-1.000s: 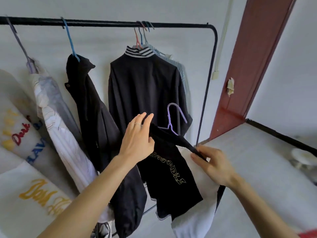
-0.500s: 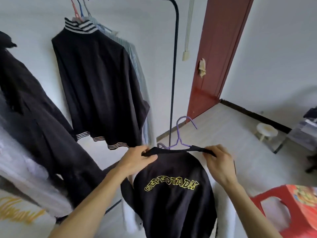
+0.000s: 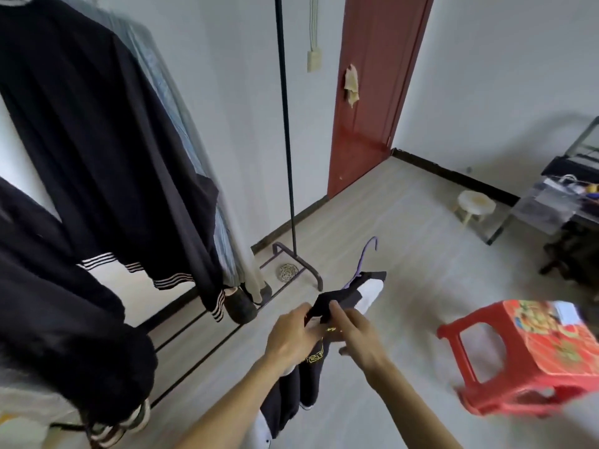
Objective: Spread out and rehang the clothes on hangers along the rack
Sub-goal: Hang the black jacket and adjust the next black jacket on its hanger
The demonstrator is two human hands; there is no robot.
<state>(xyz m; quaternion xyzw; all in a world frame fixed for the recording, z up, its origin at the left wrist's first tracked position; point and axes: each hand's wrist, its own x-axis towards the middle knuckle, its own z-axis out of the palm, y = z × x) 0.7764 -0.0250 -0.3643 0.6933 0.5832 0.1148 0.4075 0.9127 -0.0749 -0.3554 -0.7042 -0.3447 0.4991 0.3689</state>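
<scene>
A black-and-white shirt with yellow lettering hangs bunched from both my hands, low over the floor. My left hand grips the folded black fabric at its top. My right hand pinches the same fabric right beside it. A purple hanger sticks out of the far end of the shirt, hook pointing away. The rack's black upright post stands beyond the hands. A black jacket with striped cuffs hangs on the rack at the left, with a pale blue shirt behind it.
More dark clothes hang at the lower left. The rack's foot and low rails lie on the floor ahead. A red plastic stool stands at the right, a small white stool and a dark shelf unit farther back. A red door is behind.
The view has tilted down and right. My hands have come together, folding the shirt's shoulders inward, and the shirt with its hanger now hangs lower and bunched.
</scene>
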